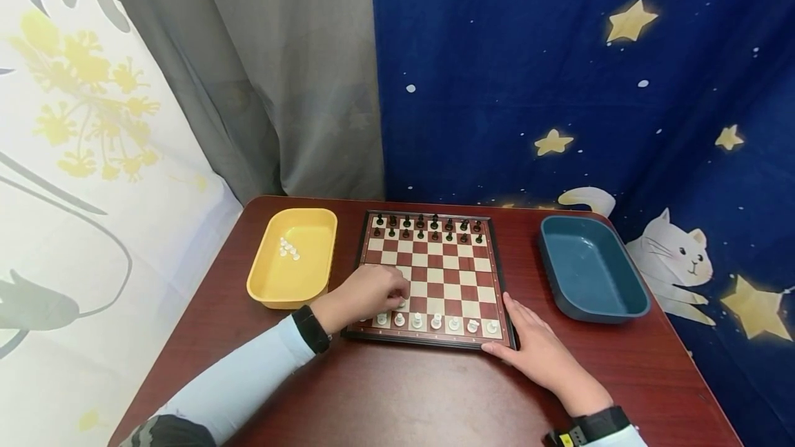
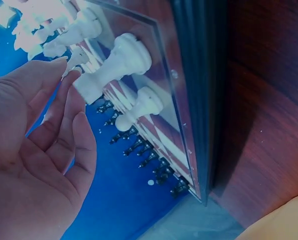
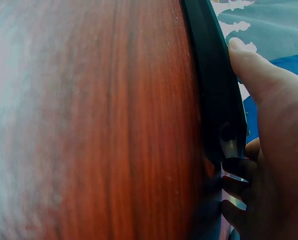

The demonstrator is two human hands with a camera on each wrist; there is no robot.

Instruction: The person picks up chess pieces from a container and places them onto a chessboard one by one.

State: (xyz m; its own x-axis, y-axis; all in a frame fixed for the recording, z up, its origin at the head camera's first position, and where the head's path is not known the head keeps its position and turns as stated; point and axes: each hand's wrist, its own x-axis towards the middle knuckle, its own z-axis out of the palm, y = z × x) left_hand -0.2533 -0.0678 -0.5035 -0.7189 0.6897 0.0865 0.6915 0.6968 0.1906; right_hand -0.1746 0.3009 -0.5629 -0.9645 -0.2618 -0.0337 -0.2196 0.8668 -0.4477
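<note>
A chessboard (image 1: 451, 276) lies on the table, two rows of black pieces (image 1: 435, 224) along its far side and a row of white pieces (image 1: 437, 322) along the near side. Over the board's front left, my left hand (image 1: 369, 290) pinches a small white chess pawn (image 2: 77, 60) between thumb and fingertips, partly hidden by them. Beside that hand in the left wrist view stand a white rook (image 2: 114, 65) and another white pawn (image 2: 145, 104). At the board's near right corner rests my right hand (image 1: 539, 349), its thumb against the front edge and its fingers along the right side.
Left of the board is a yellow tray (image 1: 304, 283) with several small white pieces (image 1: 289, 250) in it. On the right stands a dark blue tray (image 1: 596, 271). Curtains (image 1: 472, 88) hang behind the reddish-brown table (image 1: 410, 399).
</note>
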